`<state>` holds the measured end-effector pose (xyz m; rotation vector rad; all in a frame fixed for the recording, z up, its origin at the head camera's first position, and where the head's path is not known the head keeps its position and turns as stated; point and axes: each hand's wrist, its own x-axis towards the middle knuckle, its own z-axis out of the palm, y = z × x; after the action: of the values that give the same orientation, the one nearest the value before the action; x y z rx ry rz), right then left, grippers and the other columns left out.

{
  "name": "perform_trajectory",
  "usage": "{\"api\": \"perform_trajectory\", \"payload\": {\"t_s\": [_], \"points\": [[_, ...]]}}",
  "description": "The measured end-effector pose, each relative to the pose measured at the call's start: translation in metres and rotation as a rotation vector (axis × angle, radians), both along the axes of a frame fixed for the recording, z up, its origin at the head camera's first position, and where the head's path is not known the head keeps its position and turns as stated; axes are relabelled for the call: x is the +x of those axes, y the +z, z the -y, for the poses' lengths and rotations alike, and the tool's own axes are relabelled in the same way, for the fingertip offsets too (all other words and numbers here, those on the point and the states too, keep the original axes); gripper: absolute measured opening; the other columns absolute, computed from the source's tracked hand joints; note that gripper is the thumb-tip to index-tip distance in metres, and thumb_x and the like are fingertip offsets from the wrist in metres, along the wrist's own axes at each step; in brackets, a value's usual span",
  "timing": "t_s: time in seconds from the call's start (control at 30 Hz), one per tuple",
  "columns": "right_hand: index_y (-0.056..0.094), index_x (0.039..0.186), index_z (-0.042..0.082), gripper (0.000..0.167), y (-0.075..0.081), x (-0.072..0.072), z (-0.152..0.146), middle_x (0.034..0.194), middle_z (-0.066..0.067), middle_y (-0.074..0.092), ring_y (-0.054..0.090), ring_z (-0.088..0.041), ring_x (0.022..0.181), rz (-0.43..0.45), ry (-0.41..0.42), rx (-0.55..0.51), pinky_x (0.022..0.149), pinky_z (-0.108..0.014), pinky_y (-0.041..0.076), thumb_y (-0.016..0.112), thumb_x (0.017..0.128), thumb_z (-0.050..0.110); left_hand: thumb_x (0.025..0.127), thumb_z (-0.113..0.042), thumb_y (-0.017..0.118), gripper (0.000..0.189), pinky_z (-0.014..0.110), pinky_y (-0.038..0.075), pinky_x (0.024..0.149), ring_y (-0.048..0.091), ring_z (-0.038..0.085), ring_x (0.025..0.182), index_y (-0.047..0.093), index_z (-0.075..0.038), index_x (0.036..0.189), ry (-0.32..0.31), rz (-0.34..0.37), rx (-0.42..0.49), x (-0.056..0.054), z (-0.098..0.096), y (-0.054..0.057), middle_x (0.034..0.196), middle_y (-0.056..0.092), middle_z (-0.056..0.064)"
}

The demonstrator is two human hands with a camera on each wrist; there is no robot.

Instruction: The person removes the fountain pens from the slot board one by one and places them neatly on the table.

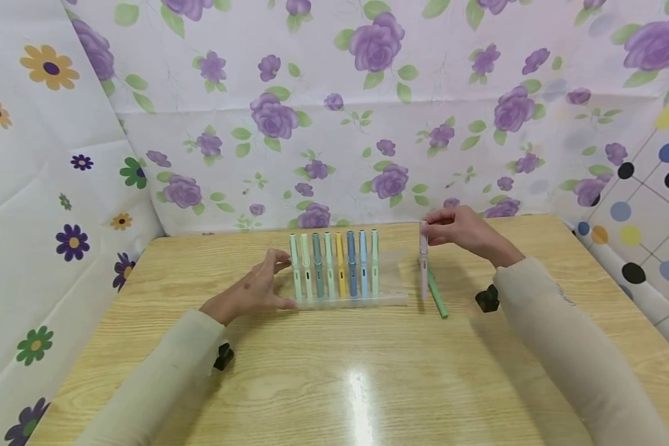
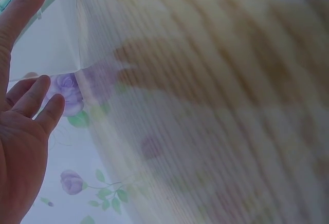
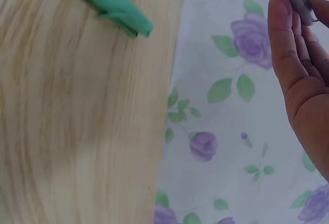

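Note:
Several capped pens [image 1: 342, 266] in green, yellow and blue shades stand in a row on a clear plastic pen stand [image 1: 390, 272]. My left hand [image 1: 259, 285] holds the stand's left end, thumb at its front edge and fingers at the back; in the left wrist view the hand [image 2: 23, 131] spans the clear panel [image 2: 51, 44]. Off to the right, my right hand [image 1: 457, 232] pinches a pale pink pen [image 1: 424, 263] near its top, tip pointing down. A green pen [image 1: 437, 294] lies on the table just behind it, its cap end [image 3: 123, 13] showing in the right wrist view.
The wood-grain table [image 1: 312, 371] backs onto a white curtain with purple roses [image 1: 323, 124]. Flower-print cloth [image 1: 50, 186] hangs at the left, dotted cloth [image 1: 647, 217] at the right. Black wrist mounts [image 1: 487, 299] project below both sleeves.

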<state>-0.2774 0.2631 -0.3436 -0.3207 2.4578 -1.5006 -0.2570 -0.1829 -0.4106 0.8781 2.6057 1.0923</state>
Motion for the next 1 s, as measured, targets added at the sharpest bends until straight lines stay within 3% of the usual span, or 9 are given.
{"api": "perform_trajectory", "payload": {"t_s": [0.3, 0.77, 1.0], "points": [[0.055, 0.138, -0.001, 0.061, -0.013, -0.001, -0.025, 0.126, -0.019, 0.063, 0.068, -0.031, 0.106, 0.026, -0.04, 0.085, 0.103, -0.053, 0.045, 0.066, 0.097, 0.043, 0.074, -0.019, 0.091, 0.094, 0.055, 0.035, 0.11, 0.037, 0.037, 0.142, 0.023, -0.003, 0.138, 0.012, -0.013, -0.011, 0.0, 0.0, -0.001, 0.149, 0.031, 0.023], [0.054, 0.138, -0.006, 0.054, -0.038, -0.004, -0.036, 0.125, -0.02, 0.064, 0.069, -0.026, 0.104, 0.098, -0.044, 0.066, 0.099, -0.045, 0.051, 0.063, 0.101, 0.032, 0.075, -0.021, 0.09, 0.095, 0.055, 0.037, 0.109, 0.037, 0.037, 0.142, 0.022, -0.005, 0.139, 0.013, -0.015, -0.03, 0.0, 0.0, 0.0, 0.149, 0.031, 0.022], [0.054, 0.14, -0.002, 0.056, -0.05, -0.004, -0.036, 0.13, -0.019, 0.062, 0.067, -0.029, 0.11, 0.141, -0.048, 0.13, 0.1, -0.047, 0.049, 0.061, 0.101, 0.038, 0.076, -0.02, 0.09, 0.094, 0.055, 0.037, 0.109, 0.036, 0.038, 0.142, 0.022, -0.004, 0.14, 0.005, -0.017, -0.033, 0.0, 0.0, 0.001, 0.149, 0.031, 0.022]]}}
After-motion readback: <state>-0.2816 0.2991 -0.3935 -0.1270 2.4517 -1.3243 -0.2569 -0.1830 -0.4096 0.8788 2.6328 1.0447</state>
